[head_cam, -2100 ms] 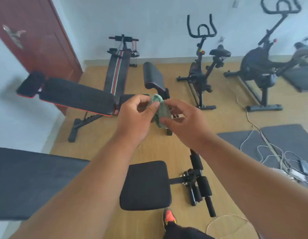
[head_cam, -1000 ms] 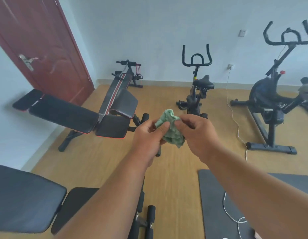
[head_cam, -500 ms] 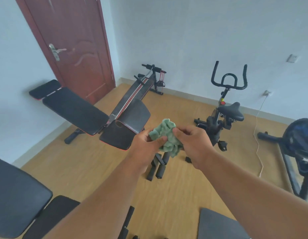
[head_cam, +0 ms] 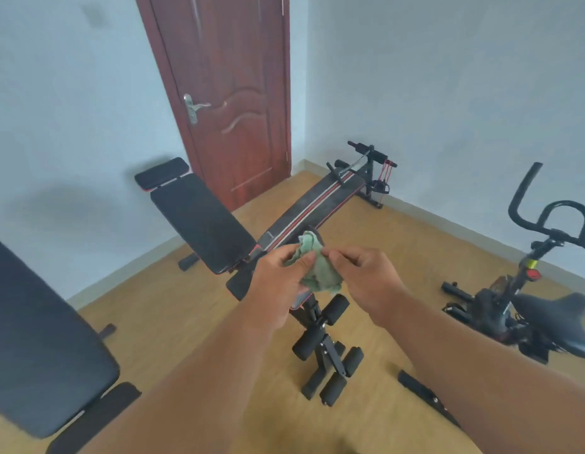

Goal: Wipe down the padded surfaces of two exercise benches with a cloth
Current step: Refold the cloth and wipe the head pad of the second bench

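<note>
A crumpled green cloth (head_cam: 320, 270) is pinched between my left hand (head_cam: 279, 283) and my right hand (head_cam: 366, 280), held in the air at mid-frame. Behind my hands stands a black padded bench (head_cam: 202, 224) with a red edge and a separate headrest pad, its backrest tilted up toward the door. Its seat is mostly hidden by my left hand. A second black padded bench (head_cam: 42, 342) fills the lower left, close to me. Neither hand touches a bench.
A dark red door (head_cam: 228, 93) is shut in the corner. A striped sit-up board (head_cam: 314, 208) lies behind the far bench. Foam leg rollers (head_cam: 327, 355) stand on the wooden floor below my hands. An exercise bike (head_cam: 540, 290) is at the right.
My view has swung left and upward, bringing the door and corner into the middle. Both hands still hold the cloth, which has shifted a little between the fingers.
</note>
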